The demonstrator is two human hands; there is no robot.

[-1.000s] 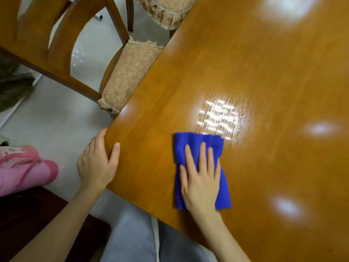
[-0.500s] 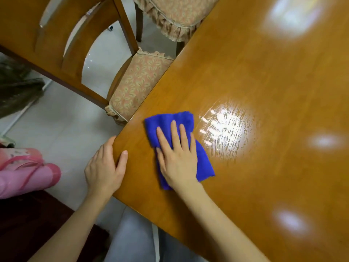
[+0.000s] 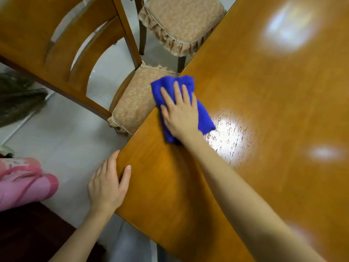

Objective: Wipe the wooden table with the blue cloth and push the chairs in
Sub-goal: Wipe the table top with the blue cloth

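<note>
The glossy wooden table (image 3: 264,91) fills the right of the head view. My right hand (image 3: 179,112) lies flat on the blue cloth (image 3: 203,118), pressing it onto the table's left edge; the cloth's far corner hangs a little over that edge. My left hand (image 3: 107,186) grips the table's near corner, thumb on top. A wooden chair (image 3: 56,44) with a patterned seat cushion (image 3: 134,103) stands at the left edge, its seat partly under the table. A second cushioned chair (image 3: 181,21) stands farther along the same side.
Pale tiled floor (image 3: 62,129) lies left of the table. A pink bundle (image 3: 24,184) sits at the lower left on something dark. A dark object (image 3: 17,97) lies at the far left. My grey-clad legs (image 3: 132,246) show below the table corner.
My right hand has slid the blue cloth away from me and leftward, from the table's near part to its left edge by the chair. My left hand has stayed on the corner.
</note>
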